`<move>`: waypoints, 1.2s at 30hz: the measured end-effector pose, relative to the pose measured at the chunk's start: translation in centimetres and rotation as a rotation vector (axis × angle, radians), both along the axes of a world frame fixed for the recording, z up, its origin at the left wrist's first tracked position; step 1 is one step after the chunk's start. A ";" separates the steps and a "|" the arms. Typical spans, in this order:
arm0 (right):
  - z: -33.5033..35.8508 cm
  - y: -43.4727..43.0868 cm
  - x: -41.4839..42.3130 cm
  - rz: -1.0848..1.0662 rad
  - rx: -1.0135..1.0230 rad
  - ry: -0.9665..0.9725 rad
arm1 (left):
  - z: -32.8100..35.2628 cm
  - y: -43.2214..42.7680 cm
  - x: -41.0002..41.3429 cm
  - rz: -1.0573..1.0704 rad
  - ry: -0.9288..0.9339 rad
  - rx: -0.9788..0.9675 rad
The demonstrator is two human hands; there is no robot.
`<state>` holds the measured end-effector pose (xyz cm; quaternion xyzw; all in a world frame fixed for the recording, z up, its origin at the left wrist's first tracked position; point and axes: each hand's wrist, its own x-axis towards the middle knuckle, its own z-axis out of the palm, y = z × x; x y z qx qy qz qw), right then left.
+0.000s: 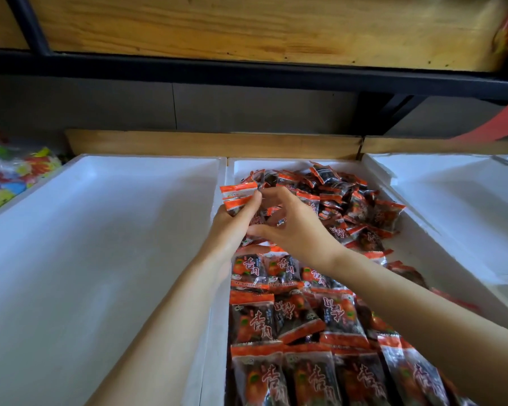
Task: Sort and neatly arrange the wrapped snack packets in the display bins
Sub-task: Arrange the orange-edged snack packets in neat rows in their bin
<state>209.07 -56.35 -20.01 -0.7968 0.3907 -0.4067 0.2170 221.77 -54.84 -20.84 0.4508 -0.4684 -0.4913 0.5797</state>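
Far left of the middle bin (276,164), a heap of bright sweets (15,177) is blurred and cut off by the frame edge, so their kind cannot be told. Directly left of the middle bin lies a white foam bin (100,230), its near end out of view. The left hand (232,222) reaches over the middle bin's left wall and clenches a small stack of packets (238,196); only their orange ends stick out past the fingers, and the rest is hidden in the palm. Just beside it, above the middle bin, the right hand (294,227) hovers with thumb and curved fingers spread apart round the same bundle; whether it pinches a packet or only touches one cannot be told, as the fingertips are hidden among the wrappers. In the middle bin's near half, snack packets lie in flat rows (294,332), partly covered by both forearms; in its far half they form a loose pile (352,200). Right of the middle bin stands another white bin (452,200), cut off at the edge.
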 end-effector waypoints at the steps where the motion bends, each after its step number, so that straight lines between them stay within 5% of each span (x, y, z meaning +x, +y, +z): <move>1: 0.0 -0.2 0.0 -0.022 0.024 -0.022 | 0.1 0.1 -0.1 -0.026 0.009 0.024; 7: 0.1 -0.5 -0.9 -0.029 0.152 -0.015 | 0.1 0.6 -0.7 -0.041 0.057 0.102; 16: 0.8 -0.1 -4.6 0.054 0.307 -0.224 | -0.4 0.3 -1.0 0.075 0.149 -0.044; 20: -0.2 -1.8 -7.6 -0.089 0.284 -0.095 | -0.8 0.0 -0.8 0.154 0.165 -0.020; 25: -3.4 -3.6 -9.6 -0.130 0.364 0.308 | -1.0 -0.1 -0.7 0.189 0.118 -0.002; 29: -4.0 -3.8 -9.5 -0.081 0.430 0.323 | -1.2 -0.1 -1.0 0.149 0.060 0.019; 33: -4.1 -3.9 -9.4 -0.107 0.272 0.459 | -1.2 0.2 -1.5 0.092 0.014 0.023; 36: -3.9 -3.6 -9.4 -0.147 0.204 0.384 | -1.4 0.5 -2.1 0.046 -0.040 0.006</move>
